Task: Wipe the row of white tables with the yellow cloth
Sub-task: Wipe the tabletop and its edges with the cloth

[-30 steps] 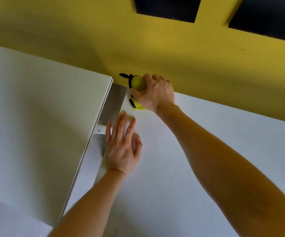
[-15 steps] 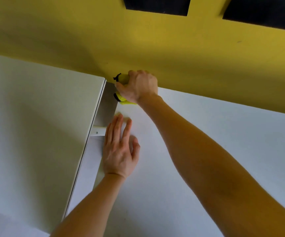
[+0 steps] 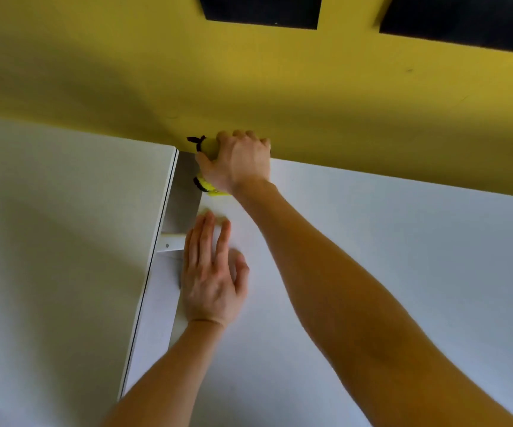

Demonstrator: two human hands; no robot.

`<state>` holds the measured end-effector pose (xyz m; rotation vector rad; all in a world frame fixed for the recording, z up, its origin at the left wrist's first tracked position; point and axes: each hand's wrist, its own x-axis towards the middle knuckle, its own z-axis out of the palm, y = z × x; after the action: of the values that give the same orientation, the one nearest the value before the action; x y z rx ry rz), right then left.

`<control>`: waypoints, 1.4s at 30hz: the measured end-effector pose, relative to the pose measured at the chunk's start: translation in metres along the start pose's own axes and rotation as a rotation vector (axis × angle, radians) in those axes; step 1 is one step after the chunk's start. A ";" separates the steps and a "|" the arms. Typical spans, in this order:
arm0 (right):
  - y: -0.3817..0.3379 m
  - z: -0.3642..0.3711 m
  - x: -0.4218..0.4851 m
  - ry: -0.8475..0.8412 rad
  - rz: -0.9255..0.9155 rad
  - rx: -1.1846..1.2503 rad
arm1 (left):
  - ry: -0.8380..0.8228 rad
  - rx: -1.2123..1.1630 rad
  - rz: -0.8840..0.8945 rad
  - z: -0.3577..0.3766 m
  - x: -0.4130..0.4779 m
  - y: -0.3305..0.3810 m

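Far bench (image 3: 403,257) corner: right hand (image 3: 236,161) clenched round yellow cloth (image 3: 209,147), against wall (image 3: 279,87). At its 6 o'clock, left hand (image 3: 212,272) flat on bench, fingers straight.

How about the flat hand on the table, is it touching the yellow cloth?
Apart. The head view shows a strip of bare white table between the left hand and the yellow cloth, which the right hand grips by the wall.
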<state>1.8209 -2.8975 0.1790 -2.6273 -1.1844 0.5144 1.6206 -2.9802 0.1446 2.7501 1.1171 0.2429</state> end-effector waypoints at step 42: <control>0.024 0.012 0.000 0.161 -0.043 -0.004 | -0.020 0.000 0.021 0.002 -0.002 -0.002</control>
<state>1.8328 -2.9127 0.1602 -2.5836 -1.1894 0.2869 1.6183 -2.9808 0.1424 2.7589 1.0839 0.2182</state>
